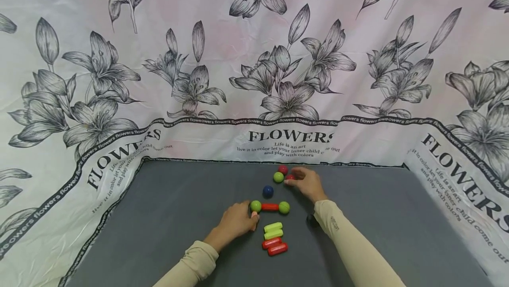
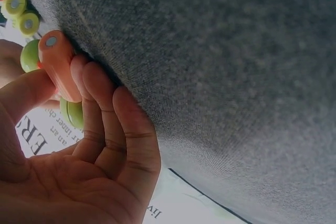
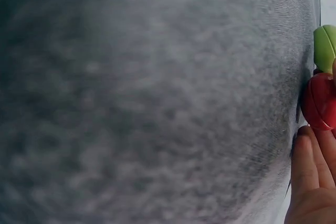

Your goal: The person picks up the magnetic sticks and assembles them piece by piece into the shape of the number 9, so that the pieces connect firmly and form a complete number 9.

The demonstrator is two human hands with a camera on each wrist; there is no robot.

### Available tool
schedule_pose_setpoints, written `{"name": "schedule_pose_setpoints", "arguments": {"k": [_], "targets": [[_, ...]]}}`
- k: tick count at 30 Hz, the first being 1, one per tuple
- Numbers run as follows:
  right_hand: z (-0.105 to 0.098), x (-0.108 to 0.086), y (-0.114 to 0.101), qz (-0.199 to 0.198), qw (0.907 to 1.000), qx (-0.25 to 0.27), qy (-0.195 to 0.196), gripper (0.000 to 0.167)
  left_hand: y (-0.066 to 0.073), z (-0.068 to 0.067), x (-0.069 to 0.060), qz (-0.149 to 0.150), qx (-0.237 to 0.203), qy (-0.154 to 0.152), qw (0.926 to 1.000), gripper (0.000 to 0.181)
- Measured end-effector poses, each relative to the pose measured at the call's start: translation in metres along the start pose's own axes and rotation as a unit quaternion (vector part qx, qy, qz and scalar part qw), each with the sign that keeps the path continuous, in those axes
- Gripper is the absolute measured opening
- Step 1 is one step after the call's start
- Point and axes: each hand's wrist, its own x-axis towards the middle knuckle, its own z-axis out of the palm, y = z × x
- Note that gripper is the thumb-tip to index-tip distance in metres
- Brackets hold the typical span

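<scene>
My left hand pinches an orange magnetic rod between thumb and fingertips. A metal disc shows in the rod's near end. Right by it lies a red rod with a green ball at its left end and another green ball at its right end. Farther back, my right hand has its fingertips and thumb about a red ball. Close to that stand a second red ball and a green ball. The right wrist view cuts off part of this hand.
A blue ball lies between the two hands. Toward the front are two yellow-green rods and two red rods. A black ball sits beside the right sleeve, partly covered. Flowered cloth rises behind the grey tabletop.
</scene>
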Motion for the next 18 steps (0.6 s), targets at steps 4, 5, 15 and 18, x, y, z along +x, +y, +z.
{"name": "schedule_pose_setpoints", "arguments": {"k": [4, 5, 15, 18], "targets": [[0.001, -0.002, 0.002, -0.002, 1.0000, -0.009, 0.004, 0.052, 0.001, 0.000, -0.001, -0.001, -0.004, -0.002, 1.0000, 0.059], [0.002, -0.003, 0.003, -0.002, 0.9999, -0.011, 0.006, 0.051, 0.001, 0.001, -0.001, 0.000, -0.004, -0.003, 1.0000, 0.058], [0.003, -0.011, 0.002, -0.022, 0.9985, -0.046, 0.019, 0.045, 0.003, 0.000, -0.004, -0.001, 0.001, -0.006, 1.0000, 0.058], [0.002, -0.014, 0.001, -0.026, 0.9981, -0.053, 0.021, 0.044, 0.003, 0.000, -0.003, 0.004, 0.001, -0.007, 1.0000, 0.058]]}}
